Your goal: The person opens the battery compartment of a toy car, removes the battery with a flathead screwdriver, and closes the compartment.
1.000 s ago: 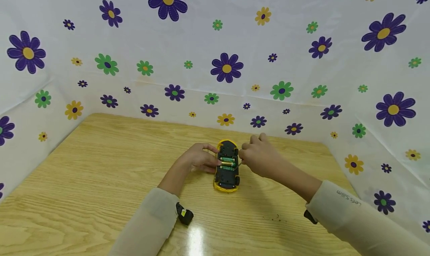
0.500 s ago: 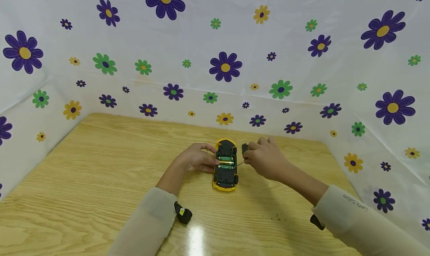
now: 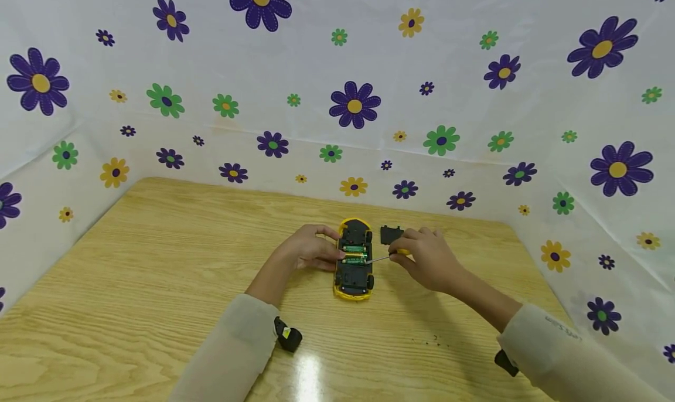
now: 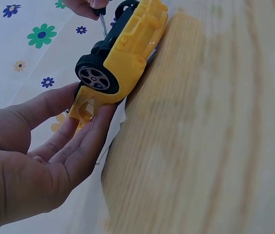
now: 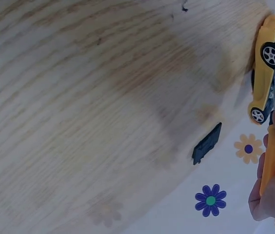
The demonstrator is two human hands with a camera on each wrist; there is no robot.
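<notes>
A yellow toy car (image 3: 354,282) lies upside down on the table, its black underside facing up. Green and gold batteries (image 3: 354,249) sit in its open battery compartment. My left hand (image 3: 311,247) grips the car's left side, thumb on top near the batteries and fingers around the body (image 4: 127,53). In my right hand (image 3: 429,261) is a screwdriver with a yellow-orange handle (image 5: 271,158). Its metal shaft (image 3: 381,258) reaches to the compartment, the tip at the right end of the lowest battery. Just beyond the right hand lies a black battery cover (image 3: 390,234).
The wooden table (image 3: 200,273) ends at a white wall cloth (image 3: 295,56) printed with flowers. Small dark bits (image 3: 435,339) lie on the wood at the right front. Each sleeve carries a black wrist camera (image 3: 287,335).
My right hand has drawn back a little to the right, uncovering the screwdriver shaft and the battery cover. The left hand stays on the car, and the batteries remain in the compartment.
</notes>
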